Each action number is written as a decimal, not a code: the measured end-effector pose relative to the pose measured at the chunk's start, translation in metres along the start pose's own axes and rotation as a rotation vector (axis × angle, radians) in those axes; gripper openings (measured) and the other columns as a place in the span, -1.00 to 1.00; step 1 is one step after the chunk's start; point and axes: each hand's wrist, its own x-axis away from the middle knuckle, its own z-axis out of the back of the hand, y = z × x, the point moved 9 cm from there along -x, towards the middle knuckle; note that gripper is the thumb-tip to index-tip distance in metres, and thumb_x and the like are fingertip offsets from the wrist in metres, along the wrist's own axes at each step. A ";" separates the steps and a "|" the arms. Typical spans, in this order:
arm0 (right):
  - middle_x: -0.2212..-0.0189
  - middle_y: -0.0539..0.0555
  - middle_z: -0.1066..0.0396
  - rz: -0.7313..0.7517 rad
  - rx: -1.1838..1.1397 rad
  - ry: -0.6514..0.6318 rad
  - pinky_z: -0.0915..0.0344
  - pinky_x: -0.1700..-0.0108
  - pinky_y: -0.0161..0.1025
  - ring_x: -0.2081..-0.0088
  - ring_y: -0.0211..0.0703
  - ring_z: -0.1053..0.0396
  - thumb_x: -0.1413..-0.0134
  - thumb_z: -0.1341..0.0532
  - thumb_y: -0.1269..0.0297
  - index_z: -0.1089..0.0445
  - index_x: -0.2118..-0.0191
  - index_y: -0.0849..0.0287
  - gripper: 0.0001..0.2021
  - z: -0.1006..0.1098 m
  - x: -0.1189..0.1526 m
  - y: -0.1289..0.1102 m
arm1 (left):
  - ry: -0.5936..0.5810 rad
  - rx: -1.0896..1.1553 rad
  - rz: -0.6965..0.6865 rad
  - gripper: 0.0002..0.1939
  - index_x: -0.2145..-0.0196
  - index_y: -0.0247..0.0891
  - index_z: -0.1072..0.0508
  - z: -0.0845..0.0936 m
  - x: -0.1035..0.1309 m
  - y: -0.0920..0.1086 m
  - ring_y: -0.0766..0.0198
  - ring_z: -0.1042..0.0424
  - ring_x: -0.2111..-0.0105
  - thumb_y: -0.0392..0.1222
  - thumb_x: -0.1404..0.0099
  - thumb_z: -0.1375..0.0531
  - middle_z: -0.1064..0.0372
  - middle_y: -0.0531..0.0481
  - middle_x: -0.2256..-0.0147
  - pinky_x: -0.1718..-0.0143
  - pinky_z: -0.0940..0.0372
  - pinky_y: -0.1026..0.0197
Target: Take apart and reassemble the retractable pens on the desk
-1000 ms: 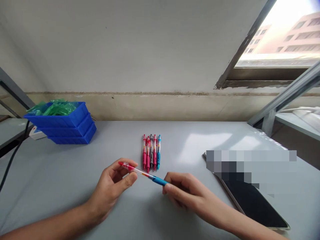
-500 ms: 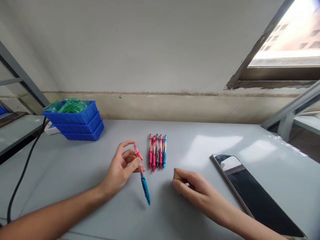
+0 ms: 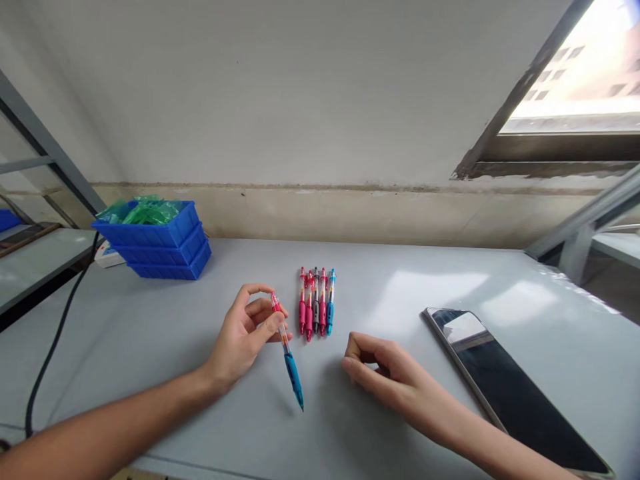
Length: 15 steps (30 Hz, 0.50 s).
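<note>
A ballpoint pen point(image 3: 293, 381) with a red top, a clear barrel and a blue grip is in my left hand point(image 3: 245, 330). My thumb and fingers pinch its upper half, the forefinger rests on its push button, and the narrow tip slants down toward me, above the table. My right hand point(image 3: 377, 367) hovers to the right with curled fingers, thumb against forefinger; nothing shows in it. Beyond the hands several pens lie side by side: pink-gripped ones point(image 3: 309, 310), a black-gripped one point(image 3: 315, 307) and a blue-gripped one point(image 3: 329, 313).
A smartphone point(image 3: 515, 393) lies on the grey table point(image 3: 240, 433) at the right. Stacked blue bins point(image 3: 165, 253) stand back left, the top one holding green plastic point(image 3: 153, 211). A black cable point(image 3: 55, 347) runs down the left side. A wall point(image 3: 310, 120) closes the back.
A dark writing point now sticks out of the held pen's tip, where none showed before. Both hands have hardly moved; the view has shifted slightly.
</note>
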 end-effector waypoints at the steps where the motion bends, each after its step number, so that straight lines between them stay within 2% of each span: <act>1: 0.57 -0.09 -0.04 0.000 -0.024 -0.005 0.02 0.53 -0.33 0.53 -0.29 0.02 -0.14 -0.02 0.24 -0.06 0.53 0.13 -0.76 0.000 0.001 0.000 | 0.003 0.004 0.000 -0.68 0.20 -0.15 -0.21 0.000 0.000 0.000 0.34 -0.37 0.44 -0.23 -0.13 -0.25 -0.35 0.13 0.44 0.38 -0.41 0.17; 4: 0.52 -0.06 -0.15 -0.017 -0.102 -0.017 -0.05 0.54 -0.35 0.52 -0.29 -0.08 -0.13 -0.02 0.28 -0.14 0.42 0.13 -0.88 -0.001 0.002 0.001 | 0.022 0.006 0.011 -0.73 0.25 -0.18 -0.23 0.002 0.000 -0.001 0.35 -0.38 0.47 -0.20 -0.14 -0.25 -0.36 0.12 0.44 0.37 -0.40 0.16; 7: 0.49 -0.05 -0.18 -0.041 -0.117 -0.014 -0.08 0.55 -0.36 0.51 -0.28 -0.11 -0.11 -0.04 0.28 -0.18 0.32 0.12 -0.94 -0.001 0.002 0.003 | 0.037 0.020 0.018 -0.69 0.21 -0.15 -0.21 0.003 0.000 0.000 0.36 -0.36 0.46 -0.20 -0.14 -0.25 -0.36 0.15 0.44 0.35 -0.40 0.16; 10: 0.49 -0.05 -0.18 -0.052 -0.100 -0.014 -0.08 0.54 -0.36 0.51 -0.28 -0.09 -0.11 -0.05 0.26 -0.21 0.32 0.12 -0.92 -0.002 0.001 0.005 | 0.041 0.031 0.022 -0.66 0.19 -0.14 -0.19 0.003 0.000 0.001 0.36 -0.35 0.45 -0.21 -0.13 -0.26 -0.36 0.15 0.45 0.35 -0.40 0.16; 15: 0.50 -0.06 -0.18 -0.061 -0.085 -0.011 -0.08 0.54 -0.36 0.52 -0.28 -0.09 -0.11 -0.05 0.24 -0.23 0.34 0.11 -0.91 -0.002 0.000 0.005 | 0.057 0.023 0.022 -0.73 0.25 -0.18 -0.20 0.005 0.000 0.000 0.37 -0.38 0.48 -0.19 -0.15 -0.25 -0.36 0.15 0.46 0.35 -0.40 0.16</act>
